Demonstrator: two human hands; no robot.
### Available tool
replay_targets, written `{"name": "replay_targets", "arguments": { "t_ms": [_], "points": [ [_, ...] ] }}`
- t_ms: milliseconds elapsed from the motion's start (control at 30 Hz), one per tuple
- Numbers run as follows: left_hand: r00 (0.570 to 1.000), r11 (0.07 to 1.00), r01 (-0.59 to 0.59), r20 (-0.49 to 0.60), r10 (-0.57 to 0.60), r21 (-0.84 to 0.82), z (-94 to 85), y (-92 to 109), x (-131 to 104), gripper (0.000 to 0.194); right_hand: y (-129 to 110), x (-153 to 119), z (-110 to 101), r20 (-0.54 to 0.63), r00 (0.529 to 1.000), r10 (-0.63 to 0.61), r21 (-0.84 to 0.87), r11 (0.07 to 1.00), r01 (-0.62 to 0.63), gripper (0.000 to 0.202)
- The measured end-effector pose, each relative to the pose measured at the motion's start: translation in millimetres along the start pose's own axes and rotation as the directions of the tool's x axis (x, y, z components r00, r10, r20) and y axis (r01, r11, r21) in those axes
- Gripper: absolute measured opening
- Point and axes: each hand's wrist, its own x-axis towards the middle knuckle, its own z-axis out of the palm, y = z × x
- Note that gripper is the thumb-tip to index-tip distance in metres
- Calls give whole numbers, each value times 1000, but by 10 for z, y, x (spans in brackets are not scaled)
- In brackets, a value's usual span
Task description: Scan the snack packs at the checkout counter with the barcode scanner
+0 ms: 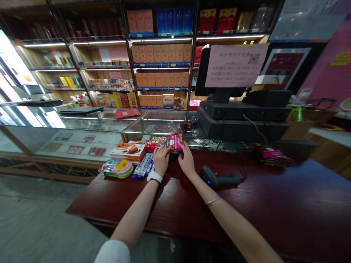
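Observation:
A pink and brown snack packet [175,139] is between my two hands at the back edge of the dark wooden counter [175,197]. My left hand [161,159] grips its left side, fingers bent over the top. On the right side, my right hand [187,160] holds it with the thumb and fingers. Something dark shows under the packet, mostly hidden. Left of my hands lie blue-and-silver wrapped bars [143,166], an orange and white box [127,151], a red packet [152,145] and a colourful package with a yellow figure [118,168].
A black barcode scanner [219,178] lies right of my right hand. Behind it stand a cash register with a screen and a paper sign [236,65]. More pink packets [274,156] are stacked at right. Glass display cases [82,142] and lit shelves line the back.

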Motion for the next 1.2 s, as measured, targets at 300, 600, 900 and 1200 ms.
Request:
{"name": "replay_targets", "arguments": {
  "t_ms": [300, 600, 900, 1200],
  "points": [
    [993, 991, -98, -79, 91, -86, -49, 436, 70, 23, -129, 56, -773, -48, 988, -145, -139, 981, 137, 46],
    [985, 974, -149, 55, 161, -168, 108, 852, 294, 25, 243, 125, -1444, -62, 931, -359, -439, 848, 298, 26],
    [936, 937, -330, 93, 341, -110, 251, 1170, 146, 30, 367, -41, -1517, 97, 912, -398, -519, 762, 387, 21],
    [922, 925, -369, 91, 376, -85, 202, 1091, 69, 27, 239, -129, -1379, 170, 923, -346, -521, 763, 382, 23]
  ]
}}
